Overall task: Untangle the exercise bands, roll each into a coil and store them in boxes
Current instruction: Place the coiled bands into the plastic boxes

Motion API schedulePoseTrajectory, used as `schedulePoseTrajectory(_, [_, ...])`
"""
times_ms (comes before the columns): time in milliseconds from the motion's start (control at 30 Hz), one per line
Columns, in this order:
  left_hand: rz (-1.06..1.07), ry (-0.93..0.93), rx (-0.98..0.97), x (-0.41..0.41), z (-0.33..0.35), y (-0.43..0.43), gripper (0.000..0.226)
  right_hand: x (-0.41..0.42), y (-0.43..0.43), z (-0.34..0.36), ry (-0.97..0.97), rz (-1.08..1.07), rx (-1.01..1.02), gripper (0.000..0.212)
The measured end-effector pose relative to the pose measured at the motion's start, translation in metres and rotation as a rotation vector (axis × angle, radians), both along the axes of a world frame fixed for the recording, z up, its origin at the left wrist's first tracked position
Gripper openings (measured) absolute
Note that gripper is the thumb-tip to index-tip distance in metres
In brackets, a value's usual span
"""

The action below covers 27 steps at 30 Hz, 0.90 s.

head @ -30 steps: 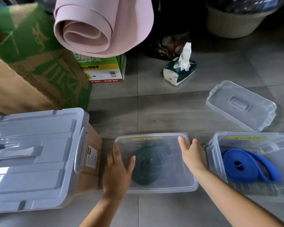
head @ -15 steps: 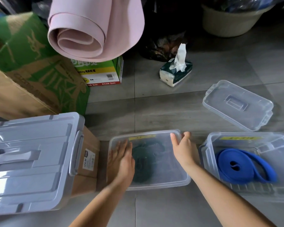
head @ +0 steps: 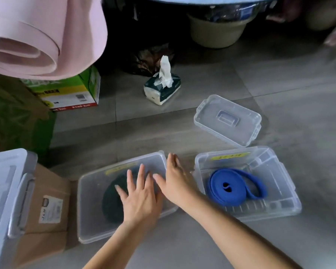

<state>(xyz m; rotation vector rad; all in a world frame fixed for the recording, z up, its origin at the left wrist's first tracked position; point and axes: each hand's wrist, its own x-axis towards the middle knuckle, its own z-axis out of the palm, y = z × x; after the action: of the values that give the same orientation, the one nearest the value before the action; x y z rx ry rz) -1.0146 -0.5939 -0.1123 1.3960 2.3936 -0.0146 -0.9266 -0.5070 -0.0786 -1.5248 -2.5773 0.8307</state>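
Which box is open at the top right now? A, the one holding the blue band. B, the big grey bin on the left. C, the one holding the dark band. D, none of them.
A: the clear box holding the blue band has no cover, its loose lid lies on the floor behind it, while the left hand and right hand lie flat on the other box's lid.

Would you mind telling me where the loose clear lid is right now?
In the head view, the loose clear lid lies on the floor right of centre, just behind the open box holding the blue band, right of the tissue pack.
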Motion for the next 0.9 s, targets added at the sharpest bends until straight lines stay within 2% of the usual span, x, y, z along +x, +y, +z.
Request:
schedulePoseTrajectory(67, [-0.057, -0.002, 0.019, 0.01, 0.001, 0.016, 0.075, 0.011, 0.038, 0.02, 0.162, -0.017, 0.264, 0.05])
schedulePoseTrajectory(100, [-0.073, 0.003, 0.016, 0.015, -0.001, 0.022, 0.078, 0.022, 0.063, 0.027, 0.147, -0.05, 0.375, 0.04])
schedulePoseTrajectory(133, [-0.084, 0.013, 0.007, 0.019, -0.004, 0.026, 0.08, 0.035, 0.09, 0.032, 0.08, -0.092, 0.4, 0.034])
schedulePoseTrajectory(267, [-0.105, 0.099, 0.003, 0.021, -0.02, 0.026, 0.083, 0.09, 0.177, 0.02, -0.381, -0.229, 0.126, 0.035])
schedulePoseTrajectory(367, [-0.122, 0.122, 0.026, 0.019, -0.014, 0.03, 0.084, 0.113, 0.199, -0.005, -0.599, -0.18, -0.043, 0.042])
schedulePoseTrajectory(433, [-0.167, 0.143, 0.046, 0.016, -0.012, 0.033, 0.08, 0.122, 0.207, -0.018, -0.724, -0.11, -0.147, 0.038])
schedulePoseTrajectory(500, [-0.198, 0.17, 0.064, 0.014, -0.01, 0.034, 0.079, 0.125, 0.213, -0.026, -0.822, -0.084, -0.186, 0.025])
schedulePoseTrajectory(567, [-0.19, 0.17, 0.053, 0.013, -0.011, 0.034, 0.078, 0.124, 0.216, -0.028, -0.935, -0.074, -0.167, 0.024])
schedulePoseTrajectory(600, [-0.181, 0.166, 0.042, 0.013, -0.012, 0.033, 0.078, 0.123, 0.215, -0.027, -0.924, -0.068, -0.103, 0.025])
schedulePoseTrajectory(667, [-0.153, 0.137, -0.015, 0.014, -0.01, 0.033, 0.08, 0.126, 0.214, -0.02, -0.736, -0.096, 0.101, 0.025])
schedulePoseTrajectory(733, [-0.135, 0.118, -0.074, 0.014, -0.01, 0.034, 0.082, 0.136, 0.21, -0.004, -0.426, -0.21, 0.253, 0.023])
schedulePoseTrajectory(833, [-0.105, 0.022, -0.064, 0.01, -0.001, 0.039, 0.082, 0.156, 0.196, 0.023, 0.114, -0.338, 0.223, 0.026])
schedulePoseTrajectory(900, [0.006, -0.216, 0.141, 0.006, 0.027, 0.053, 0.088, 0.165, 0.176, 0.049, 0.381, -0.279, 0.237, 0.032])
